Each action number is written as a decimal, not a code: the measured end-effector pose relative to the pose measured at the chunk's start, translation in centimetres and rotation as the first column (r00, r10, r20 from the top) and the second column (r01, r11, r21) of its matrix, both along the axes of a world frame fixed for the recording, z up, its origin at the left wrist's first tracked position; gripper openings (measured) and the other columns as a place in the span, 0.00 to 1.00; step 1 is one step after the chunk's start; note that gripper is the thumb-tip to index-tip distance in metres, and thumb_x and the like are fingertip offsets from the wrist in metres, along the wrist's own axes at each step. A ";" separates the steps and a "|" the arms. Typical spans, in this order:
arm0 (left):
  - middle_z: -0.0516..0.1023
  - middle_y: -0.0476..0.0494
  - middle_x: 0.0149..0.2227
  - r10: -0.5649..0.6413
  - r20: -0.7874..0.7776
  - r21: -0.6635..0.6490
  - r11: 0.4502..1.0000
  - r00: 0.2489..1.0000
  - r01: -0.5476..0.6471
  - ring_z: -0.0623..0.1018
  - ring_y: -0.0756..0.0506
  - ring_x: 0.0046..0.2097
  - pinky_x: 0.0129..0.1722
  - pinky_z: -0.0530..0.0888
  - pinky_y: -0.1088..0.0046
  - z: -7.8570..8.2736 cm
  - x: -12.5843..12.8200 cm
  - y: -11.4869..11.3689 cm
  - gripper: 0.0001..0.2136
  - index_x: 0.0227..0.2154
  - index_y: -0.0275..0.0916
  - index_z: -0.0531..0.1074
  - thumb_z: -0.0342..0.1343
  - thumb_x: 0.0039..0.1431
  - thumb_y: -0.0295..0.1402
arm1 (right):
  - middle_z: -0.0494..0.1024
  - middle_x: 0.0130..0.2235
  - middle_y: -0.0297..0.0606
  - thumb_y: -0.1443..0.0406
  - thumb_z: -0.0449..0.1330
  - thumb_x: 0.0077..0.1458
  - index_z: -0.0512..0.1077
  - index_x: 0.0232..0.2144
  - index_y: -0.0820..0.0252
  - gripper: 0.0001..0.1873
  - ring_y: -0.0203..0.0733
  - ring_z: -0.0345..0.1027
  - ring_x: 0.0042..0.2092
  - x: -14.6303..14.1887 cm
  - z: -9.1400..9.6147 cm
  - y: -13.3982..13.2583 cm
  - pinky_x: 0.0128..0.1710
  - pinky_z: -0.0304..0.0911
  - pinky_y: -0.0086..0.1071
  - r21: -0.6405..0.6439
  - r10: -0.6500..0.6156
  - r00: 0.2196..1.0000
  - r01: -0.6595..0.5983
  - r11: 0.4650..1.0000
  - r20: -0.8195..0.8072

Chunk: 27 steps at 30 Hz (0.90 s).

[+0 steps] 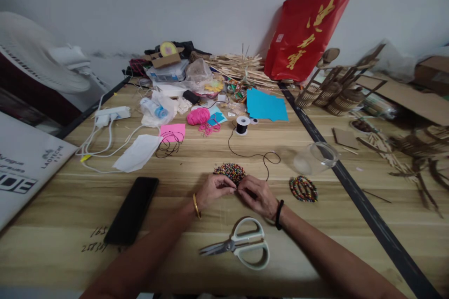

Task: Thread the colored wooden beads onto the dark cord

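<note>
My left hand [216, 189] and my right hand [258, 194] meet fingertip to fingertip at the near edge of a pile of small multicoloured beads [229, 171]. Both are closed in a pinch; what sits between the fingertips is too small to make out. From a spool of black cord [242, 125] a thin dark cord [242, 154] runs over the table and loops behind my right hand. A coiled string of beads [303, 189] lies to the right. Below my hands rest scissors [235, 245] with pale handles, their blades pointing left.
A black phone [132, 211] lies at the left, near a white power strip [112, 115]. A clear jar [315, 158] lies at the right. Farther back are pink yarn [198, 116], blue paper [266, 104], a red bag [308, 32] and small woven baskets [329, 91].
</note>
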State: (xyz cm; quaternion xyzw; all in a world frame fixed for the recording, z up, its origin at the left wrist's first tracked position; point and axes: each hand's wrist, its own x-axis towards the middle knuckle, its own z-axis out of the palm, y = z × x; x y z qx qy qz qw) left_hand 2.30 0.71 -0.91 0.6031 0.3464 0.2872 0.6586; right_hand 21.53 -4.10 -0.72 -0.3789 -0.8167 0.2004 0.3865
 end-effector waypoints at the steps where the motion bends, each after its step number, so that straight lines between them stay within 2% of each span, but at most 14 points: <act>1: 0.78 0.44 0.27 0.000 -0.002 0.004 1.000 1.000 0.000 0.74 0.51 0.30 0.33 0.69 0.76 0.1 0.0 0.0 0.13 0.27 0.31 0.76 0.66 0.42 0.37 | 0.71 0.31 0.39 0.67 0.51 0.61 0.67 0.32 0.60 0.06 0.38 0.66 0.32 0.0 0.0 0.0 0.32 0.63 0.30 -0.001 0.001 1.000 -0.001 1.000 -0.002; 10: 0.77 0.44 0.27 0.001 -0.035 0.011 1.000 0.999 0.000 0.73 0.51 0.29 0.31 0.68 0.77 0.1 0.1 -0.2 0.12 0.27 0.31 0.76 0.66 0.43 0.36 | 0.72 0.30 0.39 0.67 0.52 0.61 0.68 0.32 0.60 0.07 0.38 0.67 0.31 0.0 0.0 0.0 0.31 0.64 0.30 0.003 0.009 1.000 -0.009 1.000 0.003; 19: 0.77 0.44 0.27 -0.012 -0.038 0.040 0.999 0.999 0.014 0.74 0.51 0.29 0.32 0.68 0.77 0.0 0.1 -0.2 0.11 0.27 0.31 0.76 0.65 0.44 0.35 | 0.73 0.29 0.36 0.64 0.56 0.60 0.68 0.33 0.60 0.04 0.35 0.67 0.29 0.0 -0.8 -0.1 0.29 0.62 0.28 0.017 -0.026 1.000 0.027 0.999 -0.016; 27: 0.78 0.44 0.28 -0.023 -0.039 0.044 0.999 0.999 0.025 0.75 0.50 0.31 0.33 0.70 0.76 0.1 0.1 -0.4 0.10 0.27 0.31 0.76 0.65 0.44 0.34 | 0.73 0.28 0.36 0.64 0.55 0.60 0.66 0.32 0.59 0.06 0.36 0.66 0.29 -0.1 -0.5 -0.2 0.29 0.62 0.28 0.027 -0.018 1.000 0.018 0.999 0.004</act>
